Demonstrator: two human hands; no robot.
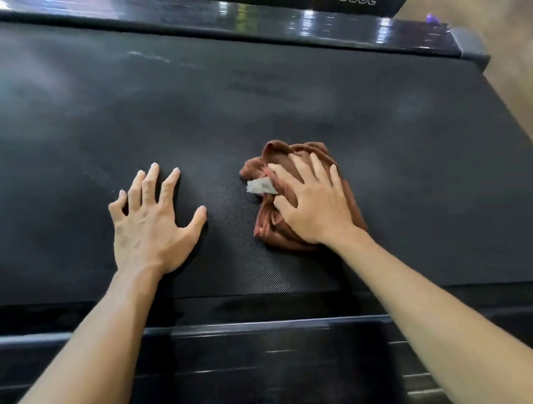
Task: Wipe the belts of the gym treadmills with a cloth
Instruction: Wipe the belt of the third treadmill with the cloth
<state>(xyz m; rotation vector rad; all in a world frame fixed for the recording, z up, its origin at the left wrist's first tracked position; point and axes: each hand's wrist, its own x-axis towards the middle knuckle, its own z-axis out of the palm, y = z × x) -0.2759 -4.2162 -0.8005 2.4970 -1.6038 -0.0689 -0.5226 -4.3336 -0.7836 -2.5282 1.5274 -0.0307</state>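
A black textured treadmill belt (254,103) fills most of the head view. A crumpled brown cloth (284,157) with a small white label lies on it, right of the middle. My right hand (314,202) presses down on the cloth with spread, fairly straight fingers. My left hand (150,220) rests flat on the bare belt to the cloth's left, fingers splayed and holding nothing. A faint whitish smear marks the belt near the far side.
A glossy black side rail (311,23) runs along the far edge, ending in a grey cap (470,44) at the right. Another black rail (267,368) lies on the near side under my forearms. Brown floor (511,65) shows at the right.
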